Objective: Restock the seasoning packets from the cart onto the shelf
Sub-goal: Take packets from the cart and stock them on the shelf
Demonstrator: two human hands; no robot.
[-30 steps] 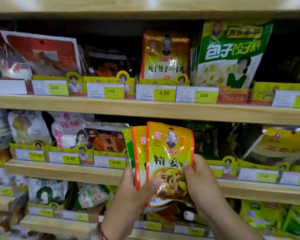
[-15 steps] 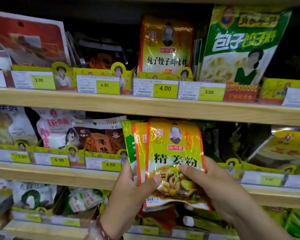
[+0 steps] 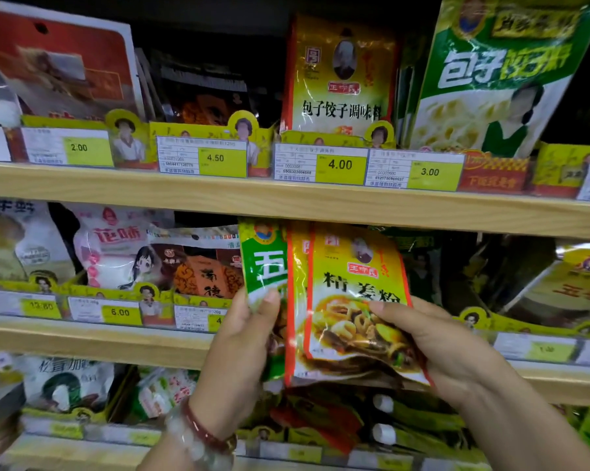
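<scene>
In front of the middle shelf (image 3: 93,341), left hand (image 3: 242,345) clamps the green packet (image 3: 264,263), right hand (image 3: 433,338) pinches the yellow packets (image 3: 351,300) at 3 o'clock; none shelved yet, placing remains.

Green packet (image 3: 264,263) mostly hidden behind yellow packet (image 3: 354,300) and left hand (image 3: 242,345); second yellow packet behind shows only a strip. Big green bag (image 3: 501,79) cut by top edge. Bottom shelf (image 3: 82,450) price tags blurred, unreadable. Right forearm cut at bottom-right corner.
</scene>
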